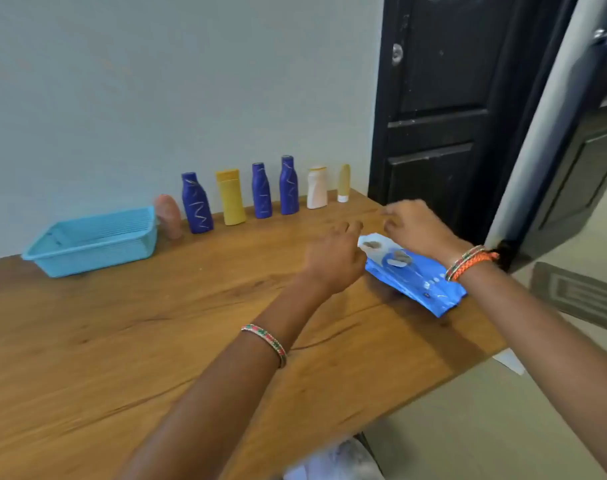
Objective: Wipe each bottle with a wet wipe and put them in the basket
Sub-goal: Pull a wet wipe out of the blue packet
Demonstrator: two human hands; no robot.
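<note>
I have one view only, a wide-angle head camera looking forward and down across the table (128,341) toward the wall (156,81), turned a little right so the door (444,98) shows; both forearms reach in from below, close to the lens, bottles far

Both hands at blue wipe pack (416,277) on wooden table (156,341), seven bottles beside basket (90,242).
</note>
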